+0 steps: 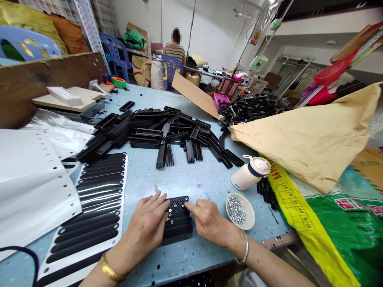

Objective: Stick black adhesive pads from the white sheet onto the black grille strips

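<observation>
A row of black plastic strips [178,228] with textured tops lies side by side on the table in front of me. Several small silver nuts [175,206] sit on them. My left hand [149,219] rests flat over their left end, fingers stretched out. At the right end, the index fingertip of my right hand [206,219] touches the strips near a nut, the other fingers curled in. Whether those curled fingers hold anything is hidden. Just right of that hand stands a white bowl [250,213] of small silver nuts [236,210].
A white bottle [245,175] leans behind the bowl. Black plastic strips [146,135] are heaped across the table's middle. To the left lies a sheet of black adhesive strips [89,203] beside white sheeting [32,187]. Brown paper [305,139] covers the right side. A person [175,50] sits far back.
</observation>
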Demonstrator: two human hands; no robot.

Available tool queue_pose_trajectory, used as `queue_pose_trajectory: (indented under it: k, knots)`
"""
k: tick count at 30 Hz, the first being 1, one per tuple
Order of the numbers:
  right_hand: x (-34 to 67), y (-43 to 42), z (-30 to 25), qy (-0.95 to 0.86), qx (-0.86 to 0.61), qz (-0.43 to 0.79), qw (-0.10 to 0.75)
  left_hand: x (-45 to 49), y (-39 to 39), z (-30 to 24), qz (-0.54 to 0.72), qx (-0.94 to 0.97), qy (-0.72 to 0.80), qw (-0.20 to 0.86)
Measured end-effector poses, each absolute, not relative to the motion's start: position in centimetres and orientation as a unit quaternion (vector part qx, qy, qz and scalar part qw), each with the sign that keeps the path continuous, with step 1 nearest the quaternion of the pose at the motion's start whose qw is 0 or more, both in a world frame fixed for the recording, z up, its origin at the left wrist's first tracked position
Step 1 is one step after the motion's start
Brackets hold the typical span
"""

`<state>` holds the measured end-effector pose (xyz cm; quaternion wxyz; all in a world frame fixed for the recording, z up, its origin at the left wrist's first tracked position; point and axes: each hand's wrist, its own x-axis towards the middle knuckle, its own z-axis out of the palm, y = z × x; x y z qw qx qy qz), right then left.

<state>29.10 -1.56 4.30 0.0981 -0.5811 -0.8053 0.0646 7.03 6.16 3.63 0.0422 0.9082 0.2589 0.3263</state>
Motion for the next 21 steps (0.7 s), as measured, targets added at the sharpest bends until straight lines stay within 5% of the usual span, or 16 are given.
queue_pose_trajectory:
  k: [21]
  knots:
    - [29.4, -1.5, 3.8, -0.838, -0.538, 0.052, 0.073, 1.3, 3.1, 1.5, 0.328, 0.895, 0.303, -0.014]
